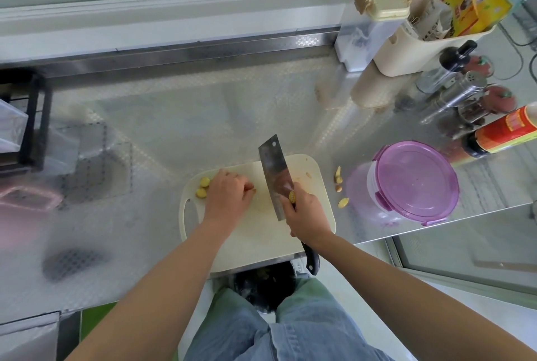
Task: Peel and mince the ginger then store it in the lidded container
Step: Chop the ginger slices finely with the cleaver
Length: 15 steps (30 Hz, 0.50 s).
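A cream cutting board (308,168) lies at the counter's front edge. My left hand (228,195) rests on it with fingers curled over a piece of ginger, which is mostly hidden. Peeled ginger slices (203,186) lie just left of that hand. My right hand (303,212) grips the handle of a cleaver (273,168), its blade upright just right of my left fingertips. Ginger peel scraps (339,183) lie on the counter right of the board. The container with the purple lid (414,183) stands shut further right.
The steel counter (174,116) stretches left and back. Bottles and shakers (462,93), a red-labelled sauce bottle (505,134) and a cream holder (406,49) crowd the back right. A black rack (32,119) stands at the left edge. A dark bin (263,288) sits below the board.
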Motion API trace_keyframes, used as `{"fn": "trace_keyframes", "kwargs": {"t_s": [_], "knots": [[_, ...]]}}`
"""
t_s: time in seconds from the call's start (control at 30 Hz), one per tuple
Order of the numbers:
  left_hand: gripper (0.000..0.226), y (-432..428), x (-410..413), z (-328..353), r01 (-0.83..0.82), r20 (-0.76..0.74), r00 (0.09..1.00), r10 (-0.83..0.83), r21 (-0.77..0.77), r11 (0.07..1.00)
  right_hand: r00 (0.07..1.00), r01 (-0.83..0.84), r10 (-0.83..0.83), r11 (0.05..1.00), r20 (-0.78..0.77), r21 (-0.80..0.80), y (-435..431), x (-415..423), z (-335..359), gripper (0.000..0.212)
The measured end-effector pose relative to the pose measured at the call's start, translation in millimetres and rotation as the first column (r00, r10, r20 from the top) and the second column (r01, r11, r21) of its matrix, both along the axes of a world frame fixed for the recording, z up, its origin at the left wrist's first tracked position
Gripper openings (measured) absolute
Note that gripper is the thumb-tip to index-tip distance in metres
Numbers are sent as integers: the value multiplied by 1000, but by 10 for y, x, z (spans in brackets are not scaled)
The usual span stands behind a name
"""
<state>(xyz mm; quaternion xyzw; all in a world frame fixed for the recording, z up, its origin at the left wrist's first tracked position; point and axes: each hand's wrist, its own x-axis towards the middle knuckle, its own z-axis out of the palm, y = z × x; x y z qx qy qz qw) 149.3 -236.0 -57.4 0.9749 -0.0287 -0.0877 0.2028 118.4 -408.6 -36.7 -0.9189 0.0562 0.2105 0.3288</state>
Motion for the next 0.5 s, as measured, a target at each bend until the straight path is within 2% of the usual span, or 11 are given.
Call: {"fn": "trace_keyframes", "kwargs": {"t_s": [0.07, 0.1, 0.2, 0.3, 0.37, 0.5], "knots": [[9, -103, -42, 65, -139, -156, 982, 102, -245, 960, 1000, -3, 3, 1000, 0, -6, -9, -6, 17, 17], [8, -153, -63, 74, -221, -255, 955, 148, -288, 932, 1000, -8, 8, 1000, 5, -16, -18, -14, 24, 17], [10, -249, -173, 35, -438, -481, 827, 290, -231, 869, 999, -30, 31, 999, 21, -45, -50, -50, 25, 18], [10, -301, -312, -5, -567, -504, 755, 420, -179, 804, 997, -74, 77, 993, 25, -94, -76, -106, 12, 19], [8, -335, -392, 2, -617, -477, 730, 490, -151, 772, 993, -113, 117, 985, 21, -130, -92, -149, -3, 29], [9, -357, -455, 29, -687, -468, 687, 557, -165, 708, 979, -200, 202, 963, -8, -181, -79, -226, -35, 37]]}}
